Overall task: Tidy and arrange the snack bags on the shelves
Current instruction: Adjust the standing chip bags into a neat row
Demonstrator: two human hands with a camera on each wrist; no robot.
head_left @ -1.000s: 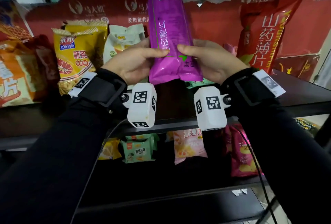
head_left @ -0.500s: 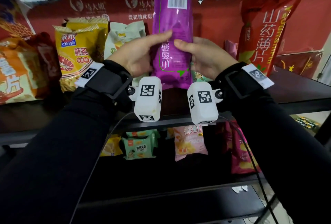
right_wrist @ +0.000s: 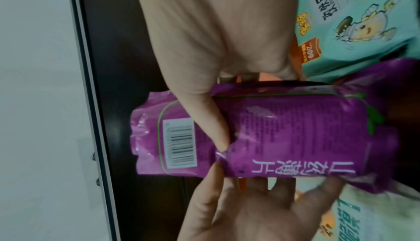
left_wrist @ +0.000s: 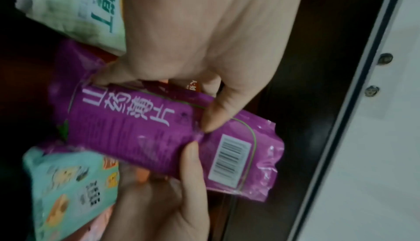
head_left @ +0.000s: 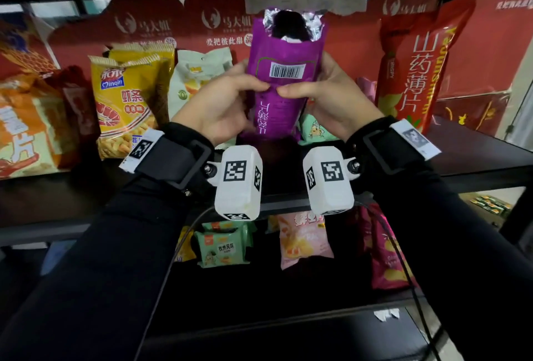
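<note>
Head view: the purple bag [head_left: 284, 84] stood tall in front of the red backing a second ago, its barcode near the top edge of the picture. Now it has come lower and tipped, so the barcode sits just above the thumbs and the foil-lined top end faces the camera. The left hand [head_left: 219, 104] and right hand [head_left: 331, 101] each grip a side of it, thumbs nearly meeting on its face. It is held over the middle of the upper shelf [head_left: 476, 158], between the yellow bag [head_left: 124, 98] toward the left end and the tall red bag [head_left: 415, 66] toward the right end. My guess is the bag is being lowered into that gap, upside down as its print reads. Its bottom end is hidden behind the wrists, so I cannot tell whether it touches the shelf.

Left wrist view: the left hand [left_wrist: 193, 51] pinches the purple bag [left_wrist: 159, 137] with its thumb on the printed side; the right thumb presses just beside it. A mint-green bag [left_wrist: 68, 187] lies under it, blurred.

Right wrist view: the right hand [right_wrist: 216, 43] grips the purple bag [right_wrist: 284, 133] likewise. The fingers behind the bag are hidden. A mint-green bag [right_wrist: 354, 20] sits close behind; whether they touch is unclear.
</note>
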